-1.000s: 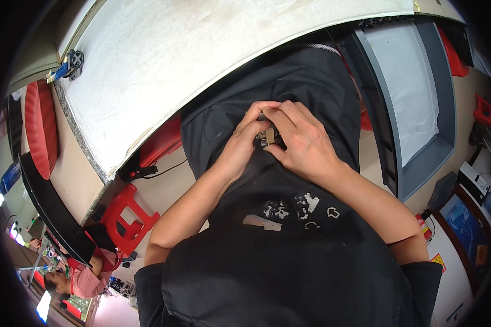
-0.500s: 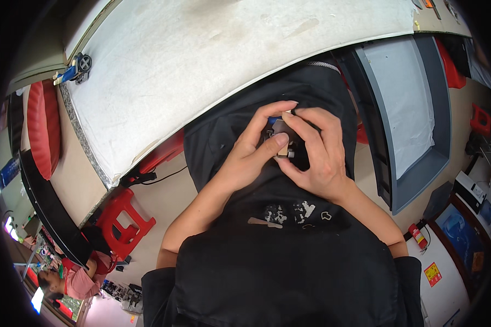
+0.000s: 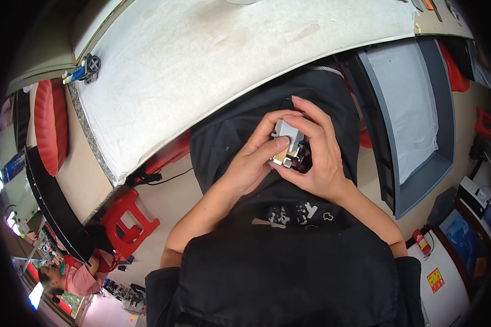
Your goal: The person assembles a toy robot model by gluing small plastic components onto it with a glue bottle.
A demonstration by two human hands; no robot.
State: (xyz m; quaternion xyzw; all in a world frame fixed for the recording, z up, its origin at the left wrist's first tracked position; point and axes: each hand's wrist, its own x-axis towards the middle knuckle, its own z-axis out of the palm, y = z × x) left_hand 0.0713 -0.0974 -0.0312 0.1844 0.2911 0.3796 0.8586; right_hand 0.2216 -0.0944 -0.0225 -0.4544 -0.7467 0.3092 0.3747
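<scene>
Over my lap, my left hand [image 3: 255,155] and my right hand [image 3: 321,150] are closed round one small plastic assembly [image 3: 290,129]. Its upper part is light grey, with cream, blue and black parts below. My left thumb presses on its face, while my right fingers curl over its far edge and right side. The right thumb sits at its near end. Fingers cover part of it, so its exact kind cannot be told. A small blue and cream toy piece with a black spoked wheel [image 3: 93,64] lies at the left edge of the white-covered table [image 3: 213,71].
To my right is a grey tray [image 3: 447,117] lined with white sheeting. At left are a red stool [image 3: 128,223], a red cushion [image 3: 50,128] and a person in pink [image 3: 84,279]. A dark apron [image 3: 289,267] with pale worn print covers my front. Part of a grey object [image 3: 241,1] shows at the table's top edge.
The assembly has been turned in my hands, so its light grey top now faces up. My right index finger has lifted away from the left fingertips. The view has shifted slightly.
</scene>
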